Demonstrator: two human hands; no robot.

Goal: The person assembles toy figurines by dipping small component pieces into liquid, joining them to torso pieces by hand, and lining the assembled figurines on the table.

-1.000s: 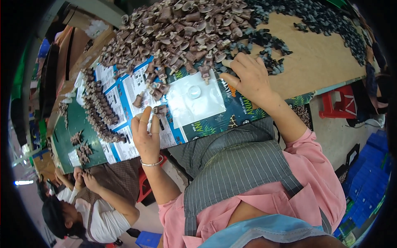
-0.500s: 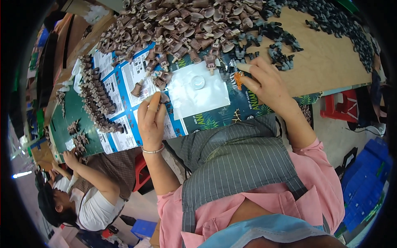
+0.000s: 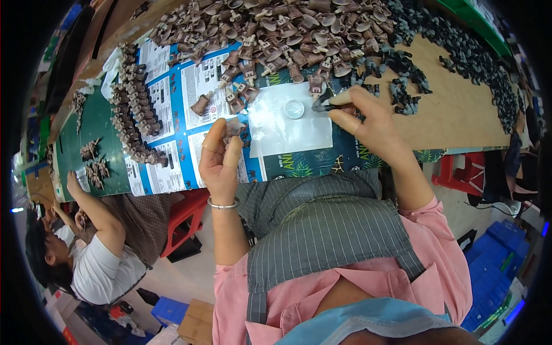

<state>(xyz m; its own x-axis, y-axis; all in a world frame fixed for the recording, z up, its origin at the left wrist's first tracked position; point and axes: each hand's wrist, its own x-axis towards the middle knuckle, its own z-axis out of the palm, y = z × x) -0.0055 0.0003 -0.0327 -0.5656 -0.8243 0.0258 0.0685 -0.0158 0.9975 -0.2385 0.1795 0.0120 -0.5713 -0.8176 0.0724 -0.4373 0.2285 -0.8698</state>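
Observation:
My left hand [image 3: 219, 158], with a metal bangle on the wrist, pinches a small brown moulded piece [image 3: 233, 129] above printed sheets. My right hand [image 3: 368, 118] holds a thin brush [image 3: 326, 103] whose tip rests over a clear plastic sheet [image 3: 287, 123]. A small round white dish [image 3: 294, 108] sits on that sheet, just left of the brush tip. A big heap of brown pieces [image 3: 270, 31] lies beyond both hands.
Rows of brown pieces [image 3: 133, 118] stand on the left of the table. Dark grey pieces [image 3: 454, 43] spread at far right on the brown board [image 3: 460, 118]. Another person [image 3: 95, 253] sits at lower left, hand on the table edge. Red stools [image 3: 184, 218] stand below.
My right hand came back from the pile holding the brush toward the white dish. My left hand lifted the brown piece slightly. The view shifted, with the table closer.

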